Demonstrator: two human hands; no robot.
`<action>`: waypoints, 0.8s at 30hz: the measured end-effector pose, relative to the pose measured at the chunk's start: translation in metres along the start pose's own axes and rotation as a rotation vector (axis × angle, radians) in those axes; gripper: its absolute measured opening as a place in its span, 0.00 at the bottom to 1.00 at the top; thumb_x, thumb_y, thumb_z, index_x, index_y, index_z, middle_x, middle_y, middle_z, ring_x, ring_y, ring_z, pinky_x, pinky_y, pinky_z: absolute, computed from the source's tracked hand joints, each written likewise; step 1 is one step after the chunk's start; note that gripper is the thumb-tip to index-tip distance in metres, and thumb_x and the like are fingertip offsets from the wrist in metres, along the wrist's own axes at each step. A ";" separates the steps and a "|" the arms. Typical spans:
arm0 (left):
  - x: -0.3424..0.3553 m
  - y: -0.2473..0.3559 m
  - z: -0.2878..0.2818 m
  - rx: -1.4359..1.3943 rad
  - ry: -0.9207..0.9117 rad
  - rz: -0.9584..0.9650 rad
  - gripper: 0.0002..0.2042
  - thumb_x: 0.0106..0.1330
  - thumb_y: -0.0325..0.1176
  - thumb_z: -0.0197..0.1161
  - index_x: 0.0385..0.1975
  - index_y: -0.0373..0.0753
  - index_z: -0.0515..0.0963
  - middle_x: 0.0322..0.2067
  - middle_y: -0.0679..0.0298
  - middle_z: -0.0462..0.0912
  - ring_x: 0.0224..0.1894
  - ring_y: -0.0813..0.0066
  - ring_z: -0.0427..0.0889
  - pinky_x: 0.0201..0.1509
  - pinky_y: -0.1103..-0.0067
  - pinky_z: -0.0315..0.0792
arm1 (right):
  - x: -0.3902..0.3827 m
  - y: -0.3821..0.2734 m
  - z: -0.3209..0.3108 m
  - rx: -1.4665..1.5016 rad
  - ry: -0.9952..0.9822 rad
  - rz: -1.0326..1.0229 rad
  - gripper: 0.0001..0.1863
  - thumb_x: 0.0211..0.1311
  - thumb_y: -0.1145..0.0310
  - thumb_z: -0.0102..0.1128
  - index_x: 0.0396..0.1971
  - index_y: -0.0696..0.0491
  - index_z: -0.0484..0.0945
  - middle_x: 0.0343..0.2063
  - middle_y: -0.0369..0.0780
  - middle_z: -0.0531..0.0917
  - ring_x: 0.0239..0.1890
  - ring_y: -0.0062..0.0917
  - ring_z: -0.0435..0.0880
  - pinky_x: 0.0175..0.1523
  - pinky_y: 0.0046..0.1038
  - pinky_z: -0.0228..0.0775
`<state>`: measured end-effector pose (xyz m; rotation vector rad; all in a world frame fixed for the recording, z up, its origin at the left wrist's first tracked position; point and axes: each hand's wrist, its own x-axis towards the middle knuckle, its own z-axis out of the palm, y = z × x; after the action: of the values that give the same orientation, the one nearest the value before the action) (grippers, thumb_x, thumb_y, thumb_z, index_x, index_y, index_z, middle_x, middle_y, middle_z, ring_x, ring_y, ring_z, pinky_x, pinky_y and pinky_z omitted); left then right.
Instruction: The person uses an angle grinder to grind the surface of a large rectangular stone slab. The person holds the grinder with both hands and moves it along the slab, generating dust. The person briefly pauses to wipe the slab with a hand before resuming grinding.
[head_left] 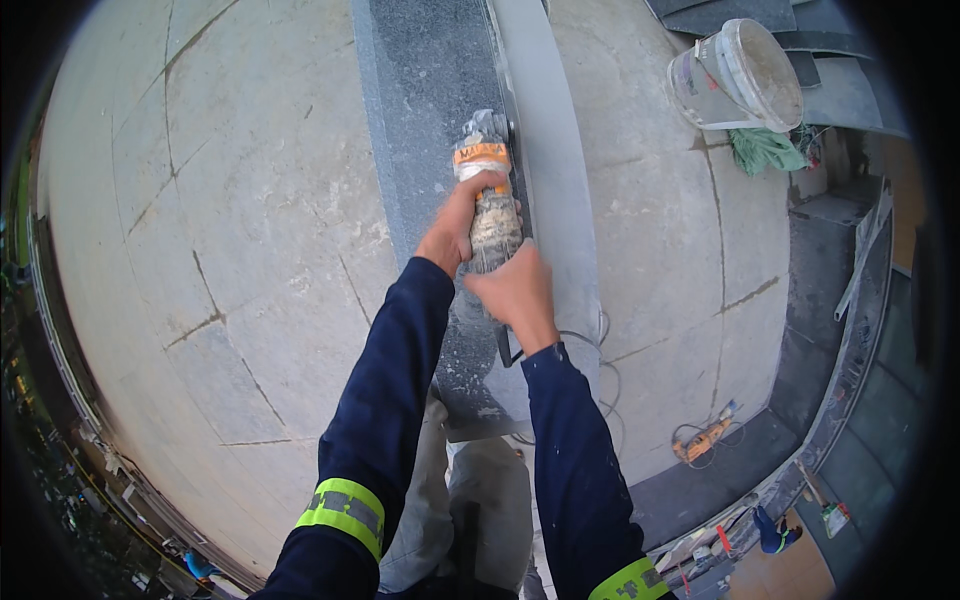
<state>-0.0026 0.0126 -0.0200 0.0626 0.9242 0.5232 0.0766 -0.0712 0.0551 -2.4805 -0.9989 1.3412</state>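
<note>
A dusty angle grinder with an orange band lies along the right edge of a long dark grey stone slab, its head pointing away from me. My left hand is wrapped round the front of its body, just behind the orange band. Farther back, my right hand grips the rear end, slightly blurred. The grinder's disc is mostly hidden beside the slab's edge. A black cable comes out below my right hand.
A loose cable curls on the concrete floor beside the slab. At the upper right, a dirty white bucket is near a green cloth. A second orange power tool lies at the lower right. Dark stone pieces line the right side.
</note>
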 end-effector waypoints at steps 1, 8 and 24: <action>-0.004 -0.005 -0.002 0.001 0.009 -0.008 0.24 0.56 0.42 0.64 0.48 0.36 0.68 0.29 0.53 0.80 0.26 0.62 0.83 0.31 0.68 0.81 | -0.006 0.005 0.002 -0.001 0.007 -0.015 0.29 0.35 0.63 0.73 0.37 0.66 0.73 0.33 0.54 0.83 0.38 0.44 0.85 0.42 0.37 0.76; -0.024 -0.026 -0.002 -0.009 0.024 -0.039 0.25 0.55 0.42 0.65 0.49 0.37 0.67 0.30 0.54 0.80 0.27 0.62 0.83 0.32 0.68 0.81 | -0.032 0.015 0.001 0.025 0.018 0.007 0.29 0.35 0.63 0.72 0.37 0.65 0.73 0.32 0.53 0.83 0.38 0.45 0.85 0.43 0.37 0.76; -0.007 -0.007 0.000 0.014 0.024 -0.003 0.24 0.57 0.42 0.64 0.48 0.35 0.67 0.29 0.53 0.80 0.26 0.62 0.83 0.30 0.68 0.81 | -0.008 0.003 -0.002 -0.011 -0.012 0.002 0.29 0.35 0.63 0.72 0.38 0.65 0.74 0.33 0.53 0.84 0.39 0.43 0.85 0.43 0.35 0.77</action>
<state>-0.0028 0.0036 -0.0165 0.0677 0.9514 0.5160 0.0765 -0.0779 0.0600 -2.4855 -1.0094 1.3567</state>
